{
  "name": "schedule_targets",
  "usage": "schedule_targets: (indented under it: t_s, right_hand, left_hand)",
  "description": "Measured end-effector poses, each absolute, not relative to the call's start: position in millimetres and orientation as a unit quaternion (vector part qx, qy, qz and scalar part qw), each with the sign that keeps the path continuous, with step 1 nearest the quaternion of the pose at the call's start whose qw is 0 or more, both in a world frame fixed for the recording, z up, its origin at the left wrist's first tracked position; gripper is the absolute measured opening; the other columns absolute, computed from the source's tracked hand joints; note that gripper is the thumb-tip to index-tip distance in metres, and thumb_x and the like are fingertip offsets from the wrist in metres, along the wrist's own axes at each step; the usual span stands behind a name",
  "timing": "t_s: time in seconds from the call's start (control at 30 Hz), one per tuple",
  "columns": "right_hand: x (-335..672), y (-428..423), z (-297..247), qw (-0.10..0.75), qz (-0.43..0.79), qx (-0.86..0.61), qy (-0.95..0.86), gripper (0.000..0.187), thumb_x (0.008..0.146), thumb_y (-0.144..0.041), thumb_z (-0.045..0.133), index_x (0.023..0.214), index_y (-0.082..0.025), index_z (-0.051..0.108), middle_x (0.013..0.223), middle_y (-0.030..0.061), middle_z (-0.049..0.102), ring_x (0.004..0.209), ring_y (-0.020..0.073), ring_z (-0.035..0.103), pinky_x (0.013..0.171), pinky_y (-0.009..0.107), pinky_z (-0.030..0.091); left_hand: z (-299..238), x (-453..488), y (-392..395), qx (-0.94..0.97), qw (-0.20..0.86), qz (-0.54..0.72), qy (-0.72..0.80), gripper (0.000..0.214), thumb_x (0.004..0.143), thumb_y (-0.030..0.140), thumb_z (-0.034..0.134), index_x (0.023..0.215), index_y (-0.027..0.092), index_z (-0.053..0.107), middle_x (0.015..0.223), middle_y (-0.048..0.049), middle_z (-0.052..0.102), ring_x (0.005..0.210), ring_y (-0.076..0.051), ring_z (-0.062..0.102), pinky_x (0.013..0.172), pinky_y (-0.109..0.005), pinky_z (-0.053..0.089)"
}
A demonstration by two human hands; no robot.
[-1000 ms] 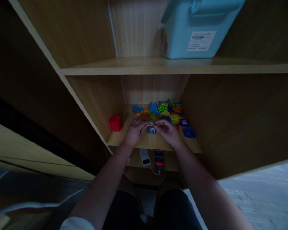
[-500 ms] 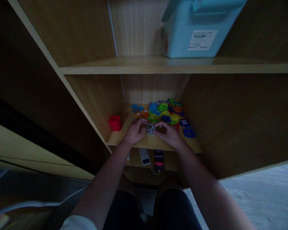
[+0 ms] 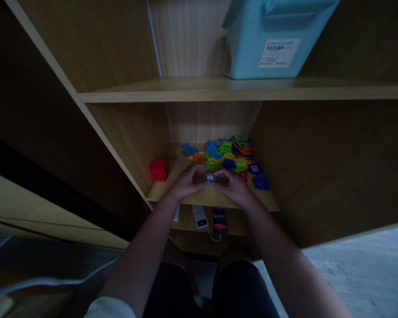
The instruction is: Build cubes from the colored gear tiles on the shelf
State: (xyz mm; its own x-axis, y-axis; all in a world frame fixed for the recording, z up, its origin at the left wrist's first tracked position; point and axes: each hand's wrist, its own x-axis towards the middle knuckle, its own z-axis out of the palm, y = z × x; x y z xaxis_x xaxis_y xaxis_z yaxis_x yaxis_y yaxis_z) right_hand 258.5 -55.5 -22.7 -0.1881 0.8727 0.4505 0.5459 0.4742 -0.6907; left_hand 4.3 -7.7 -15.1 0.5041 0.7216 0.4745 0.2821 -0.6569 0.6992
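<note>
My left hand [image 3: 186,182] and my right hand [image 3: 232,185] meet over the front of a wooden shelf [image 3: 162,191]. Both pinch a small grey toothed plastic piece [image 3: 209,179] between their fingertips. Just behind the hands lies a heap of coloured interlocking plastic pieces [image 3: 228,154] in blue, green, yellow and orange. A few blue pieces [image 3: 260,182] lie apart at the right of the heap.
A red ribbed block [image 3: 158,170] stands at the shelf's left. A pale blue lidded bin [image 3: 272,39] with a label sits on the shelf above. Below the front edge lie a white device [image 3: 200,217] and a dark phone [image 3: 219,220]. My knees are underneath.
My hands have stayed together on the grey piece and turned it slightly between the fingertips. The view has shifted a little.
</note>
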Motion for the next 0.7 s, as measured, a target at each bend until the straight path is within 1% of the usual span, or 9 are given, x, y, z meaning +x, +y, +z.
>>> schedule_targets:
  t_s: [0.1,0.33,0.5,0.7]
  right_hand:
    - [257.4,-56.4,-21.2,0.425,0.196,-0.468,-0.749,0.028,0.091,-0.040,0.081,0.117,-0.032,0.072,0.120,0.0023,0.081,0.116,0.0286,0.074,0.106,0.048,0.055]
    - [256.5,-57.4,-20.0,0.421,0.202,-0.469,-0.750,0.034,0.088,-0.036,0.082,0.120,-0.032,0.071,0.123,0.0028,0.080,0.119,0.0294,0.073,0.107,0.049,0.055]
    - [255.9,-57.6,-19.8,0.428,0.210,-0.465,-0.746,0.036,0.087,-0.035,0.084,0.120,-0.033,0.071,0.123,0.0025,0.081,0.119,0.0293,0.073,0.108,0.049,0.056]
    - [256.0,-57.1,-21.3,0.421,0.211,-0.464,-0.750,0.040,0.087,-0.035,0.082,0.124,-0.031,0.070,0.128,0.0047,0.080,0.122,0.0297,0.073,0.110,0.051,0.055]
  left_hand:
    - [-15.8,4.9,-6.7,0.823,0.292,0.384,0.300,0.061,0.081,0.019,0.085,0.138,0.024,0.063,0.136,-0.0110,0.074,0.131,-0.029,0.071,0.118,-0.051,0.054]
    - [-13.3,6.6,-8.5,0.839,0.265,0.363,0.307,0.066,0.079,0.027,0.091,0.138,0.023,0.063,0.132,-0.0112,0.076,0.126,-0.030,0.073,0.114,-0.050,0.055]
    - [-11.4,7.6,-10.2,0.839,0.268,0.361,0.306,0.065,0.079,0.027,0.092,0.137,0.025,0.064,0.129,-0.0087,0.077,0.122,-0.028,0.074,0.112,-0.048,0.055]
    - [-10.1,8.1,-11.4,0.838,0.270,0.364,0.303,0.063,0.079,0.024,0.091,0.136,0.026,0.064,0.126,-0.0081,0.077,0.119,-0.027,0.075,0.109,-0.047,0.057]
